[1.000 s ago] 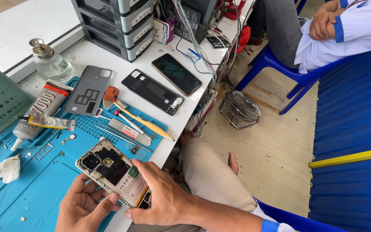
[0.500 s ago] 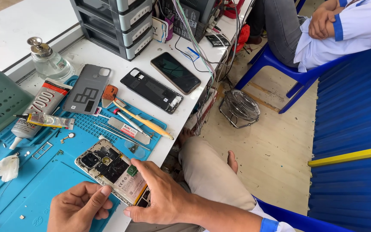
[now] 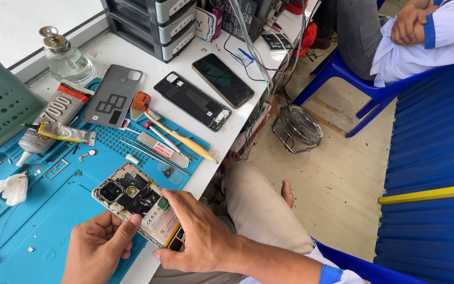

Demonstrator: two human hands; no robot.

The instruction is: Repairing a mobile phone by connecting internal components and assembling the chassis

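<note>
I see the opened phone [image 3: 142, 205] lying back-up on the near part of the blue mat [image 3: 32, 210], between my hands. My left hand [image 3: 98, 247] grips its near left edge, thumb on the battery. My right hand [image 3: 198, 236] clasps the right end, forefinger pressing the board. Tweezers [image 3: 156, 152] lie farther off.

Dark phone screen [image 3: 223, 80] face-up on white table, red-and-grey glue tube [image 3: 53, 115] on blue mat

Probably phone repair workshop: blue repair mat [image 3: 38, 221]
</note>
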